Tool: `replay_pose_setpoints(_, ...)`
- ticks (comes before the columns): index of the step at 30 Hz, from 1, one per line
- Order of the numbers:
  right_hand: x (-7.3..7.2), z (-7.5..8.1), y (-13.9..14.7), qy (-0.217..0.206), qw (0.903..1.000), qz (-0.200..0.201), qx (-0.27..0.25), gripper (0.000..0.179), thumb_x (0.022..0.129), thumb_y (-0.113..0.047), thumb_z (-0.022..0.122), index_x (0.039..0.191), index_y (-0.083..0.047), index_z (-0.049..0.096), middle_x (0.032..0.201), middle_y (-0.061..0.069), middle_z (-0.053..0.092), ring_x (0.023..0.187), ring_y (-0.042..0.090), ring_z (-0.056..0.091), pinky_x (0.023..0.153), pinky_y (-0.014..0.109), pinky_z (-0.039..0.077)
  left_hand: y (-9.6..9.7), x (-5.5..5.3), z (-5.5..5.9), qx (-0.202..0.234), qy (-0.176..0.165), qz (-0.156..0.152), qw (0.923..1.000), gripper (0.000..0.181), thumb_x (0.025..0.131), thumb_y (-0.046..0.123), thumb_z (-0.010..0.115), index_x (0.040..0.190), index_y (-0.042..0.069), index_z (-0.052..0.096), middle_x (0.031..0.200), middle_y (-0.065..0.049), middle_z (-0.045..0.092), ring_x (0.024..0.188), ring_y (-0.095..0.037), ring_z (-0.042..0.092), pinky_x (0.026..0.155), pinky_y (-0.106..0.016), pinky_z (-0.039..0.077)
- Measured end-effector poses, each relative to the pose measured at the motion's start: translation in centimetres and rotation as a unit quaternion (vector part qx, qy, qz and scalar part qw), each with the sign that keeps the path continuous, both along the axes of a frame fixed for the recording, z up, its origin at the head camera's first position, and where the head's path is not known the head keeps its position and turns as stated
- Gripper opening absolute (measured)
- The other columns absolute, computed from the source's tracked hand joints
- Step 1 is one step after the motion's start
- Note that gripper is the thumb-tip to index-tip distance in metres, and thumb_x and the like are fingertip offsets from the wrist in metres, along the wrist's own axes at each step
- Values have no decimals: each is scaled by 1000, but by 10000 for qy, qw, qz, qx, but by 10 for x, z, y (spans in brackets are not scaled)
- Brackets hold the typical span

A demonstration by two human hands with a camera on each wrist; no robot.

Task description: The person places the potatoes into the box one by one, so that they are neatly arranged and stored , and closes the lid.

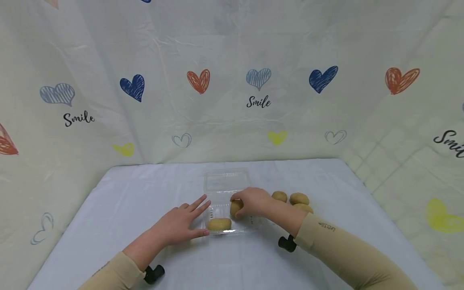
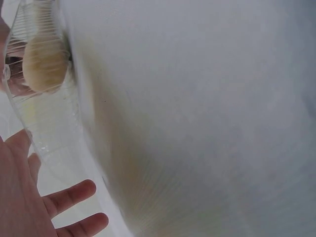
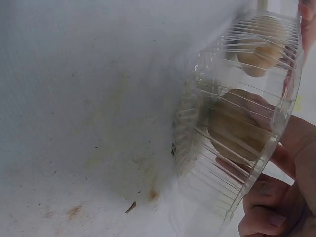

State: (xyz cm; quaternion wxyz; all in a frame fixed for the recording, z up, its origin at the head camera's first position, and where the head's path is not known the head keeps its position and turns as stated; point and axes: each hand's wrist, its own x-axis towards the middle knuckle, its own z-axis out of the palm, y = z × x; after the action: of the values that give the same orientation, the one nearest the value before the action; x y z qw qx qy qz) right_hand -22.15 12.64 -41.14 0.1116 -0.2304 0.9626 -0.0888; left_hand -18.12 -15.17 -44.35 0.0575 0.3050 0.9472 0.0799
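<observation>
A clear plastic clamshell box (image 1: pixel 214 211) lies on the white cloth with its lid (image 1: pixel 226 182) folded back, away from me. One potato (image 1: pixel 219 224) lies lengthwise along the front of the box. My right hand (image 1: pixel 253 200) reaches in from the right and grips a second potato (image 1: pixel 236 208) between thumb and fingers, behind the first. Through the ribbed wall, the right wrist view shows this gripped potato (image 3: pixel 237 126). My left hand (image 1: pixel 177 224) is spread along the box's left side, fingers straight, with the thumb at the front left corner.
To the right of the box, partly behind my right forearm, sit more potatoes (image 1: pixel 299 198). A dark wrist camera (image 1: pixel 154 274) hangs under the left sleeve and another (image 1: pixel 287 244) under the right. Brown specks (image 3: pixel 74 211) dot the cloth. A heart-printed curtain (image 1: pixel 224 117) rises behind the table.
</observation>
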Motion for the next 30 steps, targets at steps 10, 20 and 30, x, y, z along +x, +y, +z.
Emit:
replay_pose_setpoints(10,4,0,1,-118,9992,-294,-223,45,81,-39,81,122,-24,70,99,-5,71,92,13,62,80,35,50,1,0,-2,2,100,-22,9999,88,88,74,51,159,30,24,166,10,11,124,-27,51,96,-49,46)
replay_pose_setpoints(20,3,0,-5,-142,9979,-527,-337,47,83,-42,79,125,-23,69,113,-2,71,102,18,61,90,39,49,0,-2,-2,1,22,11,10000,88,88,74,52,159,29,25,166,7,14,125,-29,51,96,-49,46)
replay_pose_setpoints(30,0,-5,-17,-92,9983,-423,-387,46,84,-42,79,124,-22,69,111,-4,71,103,18,63,90,39,50,1,-2,-2,118,-6,-24,9999,87,88,73,52,159,29,25,166,7,14,126,-31,51,96,-52,45)
